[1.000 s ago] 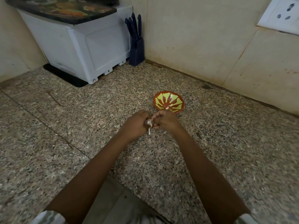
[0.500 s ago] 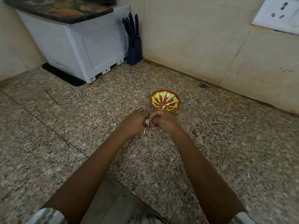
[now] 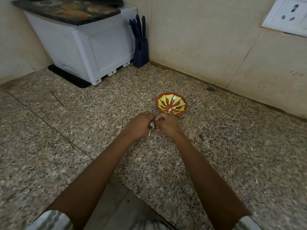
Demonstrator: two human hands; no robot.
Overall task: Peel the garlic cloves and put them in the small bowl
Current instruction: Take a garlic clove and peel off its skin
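Counter [image 3: 66, 146]: speckled granite, filling most of the view, with a joint line crossing its left part; a beige tiled wall [image 3: 199, 47] bounds it at the back and the right.

Box [image 3: 93, 52]: white plastic, at the back left corner, standing on a black mat [image 3: 66, 77]; a dark board [image 3: 66, 10] with an orange pattern lies on its top; small dark marks on its front feet are too small to read.

Socket [image 3: 289, 15]: white, on the wall at the upper right; no lettering is legible on it.

Knife block [image 3: 140, 53]: dark blue, upright in the corner just beside the box; handles pointing up.

Bowl [image 3: 180, 99]: small and red with a yellow ray pattern, on the counter near the wall, just beyond the right hand; pale pieces [image 3: 171, 109] lie in its near side.

Hands: left hand [image 3: 138, 125] and right hand [image 3: 167, 124] are together above the counter, fingers curled and touching each other; the left grips the clove [image 3: 151, 125] and the right pinches it from the other side.

Clove: held between the two hands, near the bowl but outside it, and mostly hidden by fingers; its long axis cannot be judged.

Strip [image 3: 150, 132]: thin and pale; hangs from the clove, pointing down toward the counter and the person.
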